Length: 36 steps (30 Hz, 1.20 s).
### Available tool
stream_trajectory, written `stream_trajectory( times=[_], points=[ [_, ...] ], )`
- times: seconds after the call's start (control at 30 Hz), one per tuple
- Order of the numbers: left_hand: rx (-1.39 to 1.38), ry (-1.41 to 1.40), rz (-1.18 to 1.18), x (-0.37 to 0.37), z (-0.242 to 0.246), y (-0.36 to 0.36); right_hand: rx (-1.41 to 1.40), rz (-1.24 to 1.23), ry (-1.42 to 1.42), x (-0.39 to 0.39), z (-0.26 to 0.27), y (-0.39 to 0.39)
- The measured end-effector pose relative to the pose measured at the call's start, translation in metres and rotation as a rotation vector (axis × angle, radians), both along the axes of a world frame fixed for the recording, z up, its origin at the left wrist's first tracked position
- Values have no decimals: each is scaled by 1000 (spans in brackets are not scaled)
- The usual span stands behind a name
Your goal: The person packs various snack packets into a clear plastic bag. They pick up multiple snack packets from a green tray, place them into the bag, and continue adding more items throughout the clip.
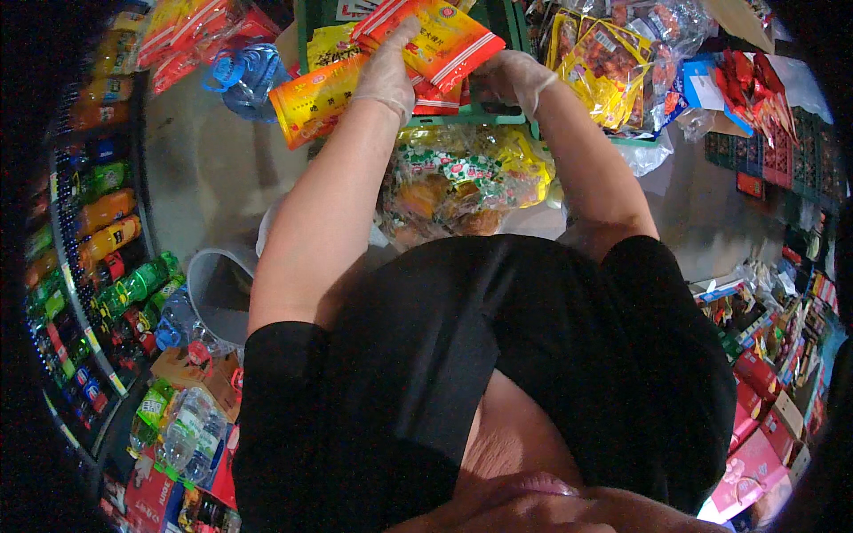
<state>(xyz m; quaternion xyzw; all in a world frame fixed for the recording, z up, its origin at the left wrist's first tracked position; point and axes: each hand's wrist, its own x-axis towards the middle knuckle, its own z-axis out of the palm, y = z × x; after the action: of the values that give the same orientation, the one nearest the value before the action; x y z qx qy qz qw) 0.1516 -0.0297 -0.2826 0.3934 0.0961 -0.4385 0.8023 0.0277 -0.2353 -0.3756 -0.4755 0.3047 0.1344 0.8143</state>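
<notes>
Both hands wear thin translucent gloves. My left hand [390,76] is closed on red and yellow snack packets [443,40], fanned out over a green plastic crate [493,120]. An orange-yellow packet [316,100] lies under the left wrist, its end jutting out to the left. My right hand [513,74] is at the crate's right side, beside the held packets; its fingers are partly hidden, and whether it grips anything does not show. More red packets [436,100] lie in the crate below the held ones. Bagged bread rolls [460,183] lie between the crate and my body.
A large blue-tinted water bottle [250,76] stands left of the crate. Yellow-edged snack packs [603,70] are heaped at its right, with red packets [756,93] beyond. Drink shelves [110,220] line the far left, near a grey bin [220,293]. Boxed goods [760,400] fill the lower right.
</notes>
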Motion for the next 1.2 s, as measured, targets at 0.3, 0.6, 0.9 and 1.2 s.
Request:
stream_trajectory(
  times=[0.3, 0.6, 0.9, 1.2],
  points=[
    [-57, 37, -15, 7, -12, -2, 37, -78, 84, 7, 17, 27],
    [-6, 29, 4, 6, -6, -2, -121, -154, 90, 27, 30, 47],
    [38, -7, 24, 8, 29, 0, -146, -207, 82, 33, 23, 51],
    [-59, -43, 123, 69, 36, 20, 129, -226, -32, 38, 51, 60]
  ],
)
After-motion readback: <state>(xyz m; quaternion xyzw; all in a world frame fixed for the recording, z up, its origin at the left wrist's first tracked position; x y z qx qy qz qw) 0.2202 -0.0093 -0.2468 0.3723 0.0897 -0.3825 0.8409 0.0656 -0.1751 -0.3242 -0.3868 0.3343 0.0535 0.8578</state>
